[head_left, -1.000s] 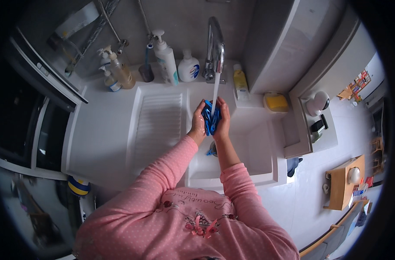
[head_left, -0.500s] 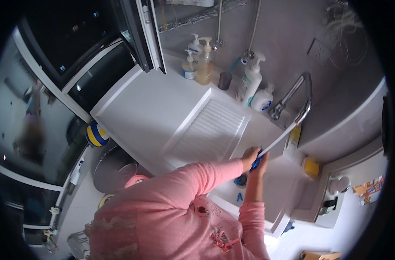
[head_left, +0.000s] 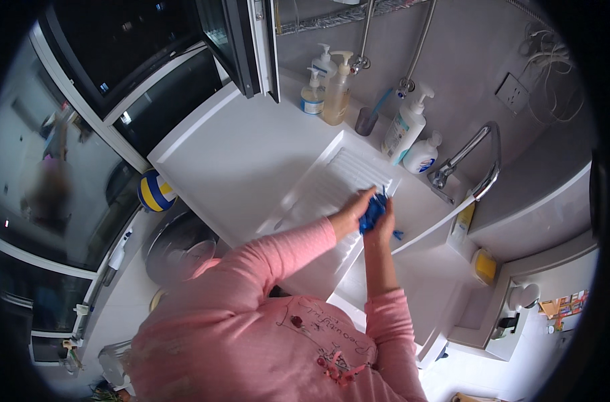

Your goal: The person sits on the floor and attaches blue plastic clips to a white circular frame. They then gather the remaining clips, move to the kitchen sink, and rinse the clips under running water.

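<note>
Over the ribbed washboard (head_left: 332, 194) of the white sink, both of my hands are cupped together. Between them is a bunch of small blue clothes pegs (head_left: 372, 216). My left hand (head_left: 348, 213) closes on the bunch from the left and my right hand (head_left: 385, 222) from the right. One loose blue peg (head_left: 398, 235) shows just right of my right hand; whether it touches the hand I cannot tell. Water (head_left: 432, 229) runs from the chrome faucet (head_left: 489, 161) in a slanting stream, passing right of my hands. My right forearm hides part of the basin.
Pump bottles (head_left: 336, 94), a cup with a toothbrush (head_left: 366, 121) and white bottles (head_left: 404, 130) line the back ledge. A yellow sponge (head_left: 484, 266) sits at the right. An open window (head_left: 241, 47) juts over the counter. A ball (head_left: 156, 190) and a grey basin (head_left: 178, 248) are at left.
Both hands have moved up and left, out of the water stream, to above the washboard, carrying the blue pegs. The view has shifted slightly.
</note>
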Tool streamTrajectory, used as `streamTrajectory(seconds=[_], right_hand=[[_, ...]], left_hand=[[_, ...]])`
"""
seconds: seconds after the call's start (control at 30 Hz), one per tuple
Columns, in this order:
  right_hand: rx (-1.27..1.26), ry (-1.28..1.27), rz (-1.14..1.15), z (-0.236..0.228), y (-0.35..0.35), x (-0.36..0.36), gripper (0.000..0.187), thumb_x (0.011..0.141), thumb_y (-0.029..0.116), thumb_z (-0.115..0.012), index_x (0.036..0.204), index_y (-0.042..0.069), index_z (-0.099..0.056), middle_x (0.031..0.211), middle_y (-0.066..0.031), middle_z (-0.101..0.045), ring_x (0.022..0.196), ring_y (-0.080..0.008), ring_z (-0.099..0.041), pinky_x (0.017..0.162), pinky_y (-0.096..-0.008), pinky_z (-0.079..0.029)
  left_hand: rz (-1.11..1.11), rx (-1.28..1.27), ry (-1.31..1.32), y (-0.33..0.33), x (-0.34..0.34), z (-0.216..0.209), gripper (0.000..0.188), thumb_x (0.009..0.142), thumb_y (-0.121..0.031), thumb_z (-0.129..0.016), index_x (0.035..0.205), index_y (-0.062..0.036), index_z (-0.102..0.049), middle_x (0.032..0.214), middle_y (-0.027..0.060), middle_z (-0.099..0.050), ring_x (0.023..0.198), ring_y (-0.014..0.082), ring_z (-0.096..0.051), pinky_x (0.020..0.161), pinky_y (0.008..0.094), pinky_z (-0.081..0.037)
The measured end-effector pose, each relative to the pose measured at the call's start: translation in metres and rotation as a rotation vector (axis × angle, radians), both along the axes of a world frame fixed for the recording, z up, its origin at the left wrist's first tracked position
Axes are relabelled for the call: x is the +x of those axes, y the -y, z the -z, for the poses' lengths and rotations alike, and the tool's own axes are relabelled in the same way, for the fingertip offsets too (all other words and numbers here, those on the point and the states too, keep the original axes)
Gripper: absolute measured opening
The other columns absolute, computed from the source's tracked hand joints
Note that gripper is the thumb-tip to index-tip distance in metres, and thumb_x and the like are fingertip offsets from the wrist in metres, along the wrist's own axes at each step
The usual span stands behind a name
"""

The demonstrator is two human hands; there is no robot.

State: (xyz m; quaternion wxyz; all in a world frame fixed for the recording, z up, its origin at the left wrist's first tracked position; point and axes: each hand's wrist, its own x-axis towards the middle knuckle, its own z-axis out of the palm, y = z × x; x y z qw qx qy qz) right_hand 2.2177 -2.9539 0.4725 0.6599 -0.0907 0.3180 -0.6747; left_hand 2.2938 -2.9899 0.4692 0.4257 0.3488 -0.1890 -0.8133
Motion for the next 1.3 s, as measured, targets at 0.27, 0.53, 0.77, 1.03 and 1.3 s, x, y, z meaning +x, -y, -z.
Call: streamTrajectory(seconds=[0.27,0.53,0.77,1.03,1.3], right_hand=[[-0.103,-0.395,-0.278,-0.076,0.05,0.099,0.075,0.094,0.061,-0.044,0.143,0.005,-0.037,0.148,-0.0105,-0.035,0.14,-0.0279,-0.025,0.112,-0.0554,-0.019],[-0.011,-0.378,-0.201,-0.016,0.02,0.076,0.049,0.096,0.043,-0.055,0.127,0.005,-0.052,0.134,-0.0087,-0.05,0.13,-0.0249,-0.041,0.108,-0.0496,-0.033],[0.145,-0.495,0.025,0.035,-0.079,-0.016,0.023,0.098,0.023,-0.054,0.105,0.002,-0.062,0.1,-0.0098,-0.066,0.09,-0.02,-0.064,0.082,-0.0341,-0.053],[0.474,-0.555,0.322,0.108,-0.174,-0.118,0.023,0.096,0.024,-0.056,0.101,0.003,-0.063,0.091,-0.0063,-0.065,0.081,-0.0149,-0.062,0.074,-0.0292,-0.053],[0.699,-0.651,0.119,0.145,-0.183,-0.179,0.023,0.09,0.029,-0.061,0.101,0.01,-0.065,0.089,-0.0036,-0.064,0.083,-0.0145,-0.062,0.075,-0.0294,-0.053]], left_hand=[[-0.129,-0.001,0.173,0.069,0.175,-0.047,0.039,0.096,-0.042,-0.055,0.119,-0.0101,-0.057,0.103,0.0128,-0.066,0.083,0.0223,-0.069,0.075,0.0374,-0.058],[-0.221,-0.086,0.619,0.067,0.264,-0.068,0.059,0.089,-0.047,-0.061,0.135,-0.0106,-0.052,0.144,0.0126,-0.039,0.128,0.0305,-0.038,0.106,0.0588,-0.025],[-0.253,-0.272,0.743,0.063,0.259,-0.053,0.044,0.087,-0.035,-0.065,0.123,-0.0103,-0.06,0.129,0.0067,-0.053,0.119,0.0209,-0.044,0.108,0.0486,-0.024],[0.133,-0.671,0.888,0.056,0.184,-0.024,0.036,0.093,-0.026,-0.061,0.12,-0.0027,-0.061,0.119,0.0057,-0.06,0.119,0.0158,-0.049,0.102,0.0252,-0.033],[0.712,-1.103,0.941,0.016,0.041,-0.017,0.026,0.094,-0.021,-0.06,0.115,-0.0058,-0.062,0.124,0.0069,-0.057,0.118,0.0196,-0.051,0.104,0.0314,-0.035]])
